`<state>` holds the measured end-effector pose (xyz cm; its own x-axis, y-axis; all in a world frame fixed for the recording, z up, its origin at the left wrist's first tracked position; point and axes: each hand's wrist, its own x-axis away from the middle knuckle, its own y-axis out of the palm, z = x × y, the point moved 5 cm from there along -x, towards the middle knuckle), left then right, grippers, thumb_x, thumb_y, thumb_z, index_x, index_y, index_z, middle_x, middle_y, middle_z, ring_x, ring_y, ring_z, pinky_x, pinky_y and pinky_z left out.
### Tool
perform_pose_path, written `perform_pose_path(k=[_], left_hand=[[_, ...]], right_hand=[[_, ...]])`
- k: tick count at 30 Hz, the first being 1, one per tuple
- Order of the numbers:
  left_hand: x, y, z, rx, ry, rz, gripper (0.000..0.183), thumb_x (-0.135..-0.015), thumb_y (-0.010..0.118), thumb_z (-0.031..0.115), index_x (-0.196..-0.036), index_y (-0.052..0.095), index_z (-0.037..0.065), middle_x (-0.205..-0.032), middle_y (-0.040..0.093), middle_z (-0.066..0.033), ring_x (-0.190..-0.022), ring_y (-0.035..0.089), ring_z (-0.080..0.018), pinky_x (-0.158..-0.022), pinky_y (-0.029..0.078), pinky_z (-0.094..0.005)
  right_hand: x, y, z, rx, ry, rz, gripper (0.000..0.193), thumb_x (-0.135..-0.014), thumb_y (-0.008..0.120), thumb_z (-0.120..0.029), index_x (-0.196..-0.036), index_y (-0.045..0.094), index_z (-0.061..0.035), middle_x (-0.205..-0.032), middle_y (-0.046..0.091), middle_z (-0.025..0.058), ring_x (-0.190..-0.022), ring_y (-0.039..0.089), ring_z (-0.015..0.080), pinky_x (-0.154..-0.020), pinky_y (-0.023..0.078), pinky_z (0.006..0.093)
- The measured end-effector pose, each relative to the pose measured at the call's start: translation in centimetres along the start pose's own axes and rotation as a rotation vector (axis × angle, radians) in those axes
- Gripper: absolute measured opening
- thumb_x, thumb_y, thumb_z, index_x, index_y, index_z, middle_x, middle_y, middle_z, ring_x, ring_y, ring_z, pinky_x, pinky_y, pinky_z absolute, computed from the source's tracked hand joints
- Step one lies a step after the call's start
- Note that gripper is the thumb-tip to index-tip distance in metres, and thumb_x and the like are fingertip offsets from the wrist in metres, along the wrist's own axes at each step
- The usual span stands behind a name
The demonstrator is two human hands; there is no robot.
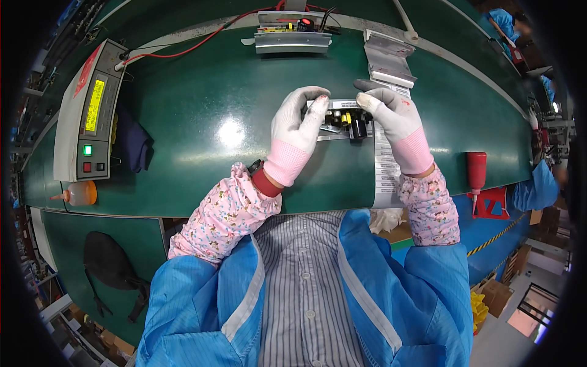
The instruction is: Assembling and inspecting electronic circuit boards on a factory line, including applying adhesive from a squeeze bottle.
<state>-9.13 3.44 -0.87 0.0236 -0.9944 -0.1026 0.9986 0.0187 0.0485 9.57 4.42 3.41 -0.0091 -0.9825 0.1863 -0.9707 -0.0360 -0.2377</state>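
Observation:
Both my hands wear white gloves with pink cuffs and meet over the green bench, around a power supply module (348, 122). The module has a metal frame, with black and yellow components showing on its open side. My left hand (296, 128) is closed on the module's left end, thumb and fingers pinching its far edge. At the right end, my right hand (394, 116) pinches the same edge. Between the two thumbs, a white label (343, 104) lies along that edge. Close to my right hand, a long strip of labels (386, 165) runs down to the bench's front edge.
A bent metal bracket (389, 58) rests on the strip's far end. Another module (293, 40) sits at the far middle. A tester (92, 116) with a lit screen, a dark blue cloth (131, 140) and an orange bottle (81, 193) stand left; a red bottle (476, 170) is right.

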Motion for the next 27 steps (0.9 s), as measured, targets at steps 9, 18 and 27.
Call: perform_pose_path(k=[9, 18, 27], left_hand=[[-0.1, 0.2, 0.2, 0.048, -0.035, -0.047, 0.024, -0.1, 0.059, 0.019, -0.112, 0.066, 0.0, -0.099, 0.066, -0.0058, -0.075, 0.053, -0.009, -0.069, 0.045, -0.0222], [-0.3, 0.4, -0.8, 0.057, -0.003, -0.008, 0.023, -0.094, 0.069, 0.019, -0.107, 0.067, 0.0, -0.098, 0.069, -0.0071, -0.082, 0.06, -0.0131, -0.077, 0.05, -0.026], [-0.3, 0.0, -1.0, 0.06, -0.041, -0.016, 0.024, -0.092, 0.071, 0.018, -0.107, 0.067, -0.001, -0.098, 0.07, -0.0076, -0.083, 0.062, -0.0145, -0.079, 0.051, -0.0272]], right_hand=[[-0.4, 0.2, 0.0, 0.025, 0.046, -0.012, 0.03, -0.093, 0.071, -0.022, -0.102, 0.072, 0.0068, -0.111, 0.072, 0.0117, -0.09, 0.06, 0.0115, -0.085, 0.047, 0.0213], [-0.2, 0.5, -0.2, 0.057, 0.002, 0.02, 0.029, -0.092, 0.071, -0.022, -0.105, 0.073, 0.0049, -0.112, 0.071, 0.0115, -0.09, 0.061, 0.0122, -0.086, 0.048, 0.022], [2.7, 0.2, -1.5, 0.623, -0.532, 0.335, 0.035, -0.09, 0.072, -0.019, -0.12, 0.071, -0.0011, -0.133, 0.064, 0.014, -0.114, 0.062, 0.0226, -0.099, 0.048, 0.0296]])
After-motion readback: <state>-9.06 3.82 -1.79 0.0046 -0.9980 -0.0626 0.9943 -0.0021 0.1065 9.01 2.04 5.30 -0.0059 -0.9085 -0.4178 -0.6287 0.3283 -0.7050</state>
